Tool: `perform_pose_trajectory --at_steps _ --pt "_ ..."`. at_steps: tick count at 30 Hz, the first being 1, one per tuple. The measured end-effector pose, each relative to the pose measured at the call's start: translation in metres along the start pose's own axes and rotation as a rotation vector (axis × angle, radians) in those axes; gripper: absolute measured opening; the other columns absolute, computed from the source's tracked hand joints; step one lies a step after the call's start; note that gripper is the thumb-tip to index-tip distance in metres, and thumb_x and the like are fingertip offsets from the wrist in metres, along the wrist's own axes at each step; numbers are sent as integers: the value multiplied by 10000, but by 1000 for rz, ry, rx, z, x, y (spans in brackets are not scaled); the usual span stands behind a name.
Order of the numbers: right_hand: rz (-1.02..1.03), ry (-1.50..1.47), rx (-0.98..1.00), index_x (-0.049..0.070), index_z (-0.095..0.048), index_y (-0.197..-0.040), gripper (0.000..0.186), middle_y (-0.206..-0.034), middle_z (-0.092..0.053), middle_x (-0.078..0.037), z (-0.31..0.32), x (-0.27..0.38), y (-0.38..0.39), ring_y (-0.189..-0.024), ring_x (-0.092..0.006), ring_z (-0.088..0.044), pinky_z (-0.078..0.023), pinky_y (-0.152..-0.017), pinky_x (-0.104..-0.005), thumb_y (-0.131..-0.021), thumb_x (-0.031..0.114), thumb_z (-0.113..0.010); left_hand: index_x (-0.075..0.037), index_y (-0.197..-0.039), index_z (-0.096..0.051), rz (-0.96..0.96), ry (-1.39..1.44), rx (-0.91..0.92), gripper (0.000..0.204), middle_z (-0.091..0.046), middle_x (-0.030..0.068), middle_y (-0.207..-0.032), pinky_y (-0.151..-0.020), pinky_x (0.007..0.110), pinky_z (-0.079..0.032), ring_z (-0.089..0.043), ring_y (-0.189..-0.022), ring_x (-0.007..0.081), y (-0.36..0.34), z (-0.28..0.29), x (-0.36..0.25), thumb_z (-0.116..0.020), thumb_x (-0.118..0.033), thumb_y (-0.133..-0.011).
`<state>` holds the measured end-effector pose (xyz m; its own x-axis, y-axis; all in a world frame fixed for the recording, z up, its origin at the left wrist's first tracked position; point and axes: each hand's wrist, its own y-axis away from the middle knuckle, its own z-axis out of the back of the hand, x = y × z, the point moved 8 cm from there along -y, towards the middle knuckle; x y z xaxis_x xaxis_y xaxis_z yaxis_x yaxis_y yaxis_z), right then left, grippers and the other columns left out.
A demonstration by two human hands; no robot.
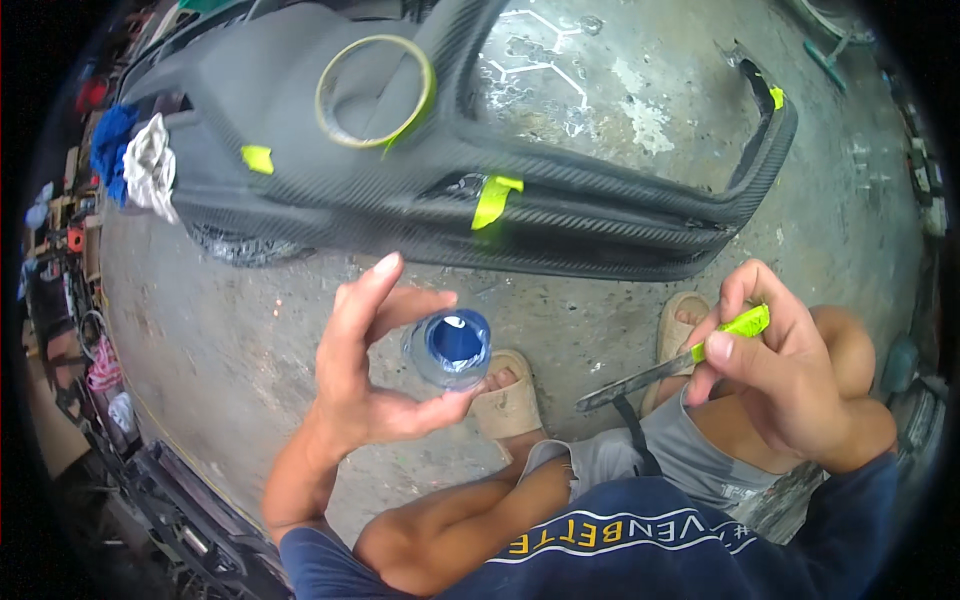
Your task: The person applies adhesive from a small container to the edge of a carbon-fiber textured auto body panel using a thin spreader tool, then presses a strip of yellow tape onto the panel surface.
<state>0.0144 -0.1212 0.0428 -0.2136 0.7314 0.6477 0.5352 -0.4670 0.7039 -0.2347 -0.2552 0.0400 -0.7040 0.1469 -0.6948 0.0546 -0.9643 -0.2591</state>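
My left hand (358, 360) curves round a small clear round container (447, 350) with dark blue inside, held by thumb and fingers above the floor. In my right hand (785, 375) is a thin dark blade (632, 383) with a yellow-green taped grip (735, 328), pinched between thumb and fingers. The blade points left toward the container, apart from it. Beyond both hands lies a black car bumper (590, 235) with a carbon-weave pattern, carrying yellow-green tape pieces (492, 203). A yellow-rimmed tape roll (428, 95) rests on it.
A blue cloth (112, 150) and a white cloth (150, 165) hang at the bumper's left end. Mixed parts and boxes line the left edge, with a black panel (200, 520) at lower left. My sandalled feet (508, 395) stand on the stained grey floor (250, 350).
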Motion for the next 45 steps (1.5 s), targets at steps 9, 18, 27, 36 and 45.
perform_pose_trajectory --at_steps 9,18,27,36,45 --pt "8 -27 49 37 -498 -1055 260 -841 -615 -75 0 -8 -46 -670 -133 -661 -508 -564 -272 -875 102 -674 37 -1521 -223 152 -94 -99 1166 -663 168 -1103 -992 456 -446 -627 -1033 302 18 6 29 -898 -303 -633" --pt "65 -255 -175 67 -506 -975 185 -797 -615 -69 18 -13 4 -625 -143 -627 -481 -564 -291 -854 45 -644 11 -1529 -250 450 84 -96 1052 -647 174 -1160 -1078 456 -396 -603 -1137 291 -34 6 -78 -851 -95 -672" --pt "-61 -384 -685 80 -510 -980 228 -799 -584 -75 126 -109 98 -593 -162 -592 -476 -517 -294 -798 9 -628 -22 -1502 -351 566 34 -17 940 -667 179 -1173 -1034 410 -444 -654 -1097 267 -133 -44 -110 -826 -142 -700" --pt "-167 -432 -629 48 -494 -981 212 -824 -584 -80 113 -145 99 -624 -167 -587 -523 -559 -287 -811 2 -610 98 -1348 -415 864 -425 270 924 -678 299 -1135 -928 414 -536 -678 -1071 407 -278 -128 48 -827 -398 -687" --pt "-280 -533 -624 58 -493 -994 258 -816 -565 -83 129 -163 92 -608 -171 -597 -485 -550 -286 -781 -20 -616 101 -1342 -415 742 -753 829 834 -645 264 -1260 -1050 426 -461 -615 -1216 387 -355 -216 70 -761 -338 -723"
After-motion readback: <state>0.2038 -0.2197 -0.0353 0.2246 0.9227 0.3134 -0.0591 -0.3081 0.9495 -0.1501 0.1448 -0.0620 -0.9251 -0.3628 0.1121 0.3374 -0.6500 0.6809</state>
